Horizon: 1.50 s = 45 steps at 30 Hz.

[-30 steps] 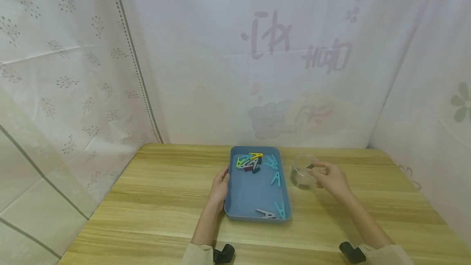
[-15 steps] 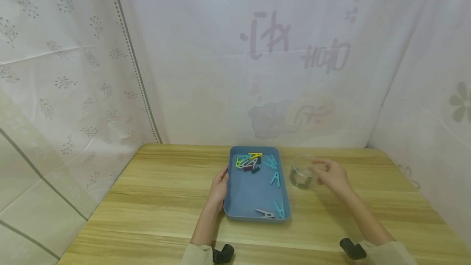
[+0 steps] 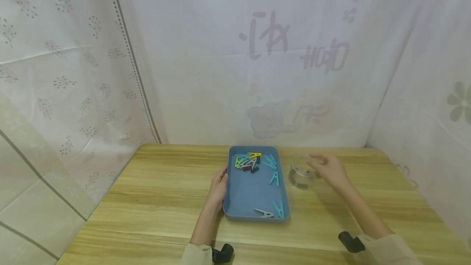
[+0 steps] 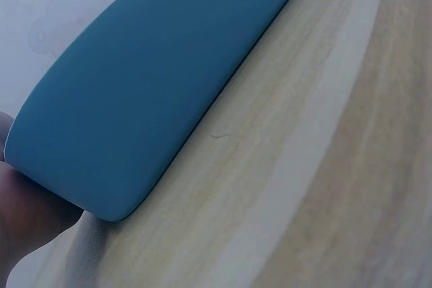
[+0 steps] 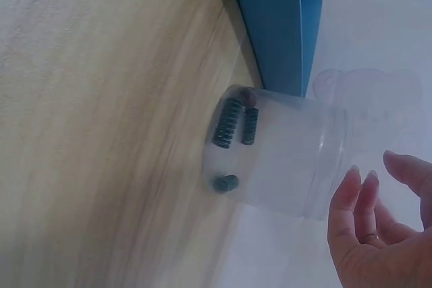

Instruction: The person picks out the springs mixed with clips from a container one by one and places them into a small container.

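My left hand (image 3: 218, 187) grips the left side of a blue rectangular tray (image 3: 244, 197), its thumb at the rim. Inside the tray lie clothespins in yellow, green, grey and light blue, including a light blue clothespin (image 3: 275, 178) along the right side. Several short dark coil springs, such as one dark spring (image 3: 255, 169), lie among the clothespins at the far end. Over the mouth of a clear round jar (image 5: 287, 150), my right hand (image 3: 329, 171) has thumb and fingers apart with nothing between them. Dark ribbed springs (image 5: 228, 123) rest at the jar's bottom.
The jar stands just right of the tray on a wood-grain table (image 3: 165, 199). A pale printed curtain (image 3: 206, 93) hangs behind the table's far edge, with more cloth at both sides. Black wrist mounts (image 3: 223, 253) sit at the sleeves.
A second ago my right hand pinched a dark spring at the jar's mouth; now its fingers are parted and hold nothing. That hand has risen slightly. My left hand stays on the tray.
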Available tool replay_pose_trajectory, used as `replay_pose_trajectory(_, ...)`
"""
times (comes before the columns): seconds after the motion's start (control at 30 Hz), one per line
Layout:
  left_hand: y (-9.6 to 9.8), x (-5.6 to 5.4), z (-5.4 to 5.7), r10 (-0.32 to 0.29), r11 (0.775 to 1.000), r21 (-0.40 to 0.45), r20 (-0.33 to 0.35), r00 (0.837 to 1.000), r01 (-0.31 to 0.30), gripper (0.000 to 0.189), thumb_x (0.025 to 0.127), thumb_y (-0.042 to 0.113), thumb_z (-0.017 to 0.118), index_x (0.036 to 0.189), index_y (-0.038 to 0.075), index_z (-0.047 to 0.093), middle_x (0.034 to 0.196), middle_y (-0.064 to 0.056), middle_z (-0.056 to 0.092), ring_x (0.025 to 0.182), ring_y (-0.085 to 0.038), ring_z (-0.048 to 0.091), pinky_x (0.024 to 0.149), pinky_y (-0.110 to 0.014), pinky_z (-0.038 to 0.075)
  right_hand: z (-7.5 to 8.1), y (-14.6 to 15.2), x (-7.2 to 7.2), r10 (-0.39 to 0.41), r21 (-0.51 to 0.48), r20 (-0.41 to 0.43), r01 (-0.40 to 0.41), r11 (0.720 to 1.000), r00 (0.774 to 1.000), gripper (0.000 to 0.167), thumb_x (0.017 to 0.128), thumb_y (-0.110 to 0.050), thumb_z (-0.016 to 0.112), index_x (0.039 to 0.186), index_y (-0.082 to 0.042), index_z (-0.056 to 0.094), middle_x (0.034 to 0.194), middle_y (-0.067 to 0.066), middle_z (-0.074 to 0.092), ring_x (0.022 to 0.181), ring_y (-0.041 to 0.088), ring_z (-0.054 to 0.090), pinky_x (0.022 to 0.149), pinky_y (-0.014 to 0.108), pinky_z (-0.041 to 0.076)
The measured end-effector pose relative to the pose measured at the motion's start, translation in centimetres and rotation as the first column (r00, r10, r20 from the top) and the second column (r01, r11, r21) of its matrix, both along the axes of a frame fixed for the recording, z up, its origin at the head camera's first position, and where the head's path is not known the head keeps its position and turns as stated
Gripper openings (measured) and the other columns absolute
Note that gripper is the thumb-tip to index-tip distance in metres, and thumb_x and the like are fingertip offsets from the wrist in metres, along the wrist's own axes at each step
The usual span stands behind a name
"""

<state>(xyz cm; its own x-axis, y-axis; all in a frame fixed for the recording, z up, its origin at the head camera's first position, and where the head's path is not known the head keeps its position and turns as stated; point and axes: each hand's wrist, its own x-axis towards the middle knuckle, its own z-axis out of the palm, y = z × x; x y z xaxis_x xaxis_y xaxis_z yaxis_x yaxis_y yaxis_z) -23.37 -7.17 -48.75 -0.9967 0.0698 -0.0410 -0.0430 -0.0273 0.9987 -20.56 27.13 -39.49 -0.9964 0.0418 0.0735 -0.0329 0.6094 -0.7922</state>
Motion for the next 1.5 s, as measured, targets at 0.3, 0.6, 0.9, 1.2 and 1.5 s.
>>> replay_pose_trajectory(0.3,0.0,0.0,0.1,-0.002,1.0,0.009,-0.001,1.0,0.002,0.05,0.115,0.009,0.033,0.162,-0.005,0.031,0.17,-0.028,0.027,0.159,-0.049,0.019,0.129,-0.062,0.018,1.0,-0.7,-0.2,0.027,-0.02,-0.011,-0.028,0.999,1.0,0.06,0.108,-0.035,0.061,0.147,0.01,0.052,0.143,0.04,0.055,0.089,0.034,0.078,0.085,0.046,0.066)
replay_pose_trajectory(0.6,0.0,-0.1,0.1,0.004,1.0,0.004,0.016,1.0,-0.004,0.049,0.115,0.009,0.034,0.163,-0.002,0.033,0.17,-0.026,0.029,0.159,-0.046,0.019,0.13,-0.06,0.018,1.5,-1.4,-0.8,0.052,-0.028,-0.036,-0.053,0.998,0.998,0.053,0.108,-0.028,0.063,0.142,0.012,0.056,0.133,0.04,0.062,0.091,0.034,0.077,0.082,0.043,0.067)
replay_pose_trajectory(0.9,0.0,-0.1,0.0,0.008,1.0,0.002,0.025,1.0,-0.008,0.049,0.115,0.01,0.034,0.163,-0.001,0.033,0.17,-0.025,0.029,0.159,-0.047,0.019,0.13,-0.06,0.017,2.1,-2.7,-1.2,0.052,-0.022,-0.038,-0.053,0.998,0.998,0.048,0.107,-0.024,0.063,0.139,0.012,0.058,0.131,0.04,0.064,0.09,0.036,0.077,0.08,0.044,0.067)
replay_pose_trajectory(1.2,0.0,0.1,0.3,0.009,1.0,0.002,0.026,1.0,-0.009,0.049,0.115,0.009,0.034,0.162,-0.003,0.034,0.169,-0.026,0.03,0.159,-0.047,0.02,0.13,-0.06,0.018,2.3,-3.9,-1.5,0.075,-0.015,-0.065,-0.076,0.997,0.995,0.045,0.106,-0.021,0.065,0.134,0.013,0.061,0.125,0.039,0.066,0.094,0.046,0.076,0.078,0.045,0.067)
replay_pose_trajectory(1.5,0.1,0.1,0.4,0.02,1.0,0.002,0.026,0.999,-0.02,0.049,0.115,0.008,0.035,0.162,-0.004,0.034,0.169,-0.027,0.03,0.158,-0.047,0.021,0.129,-0.061,0.019,2.6,-5.5,-1.8,0.109,-0.003,-0.088,-0.11,0.994,0.99,0.039,0.104,-0.015,0.066,0.128,0.015,0.064,0.12,0.036,0.07,0.091,0.043,0.077,0.075,0.039,0.067)
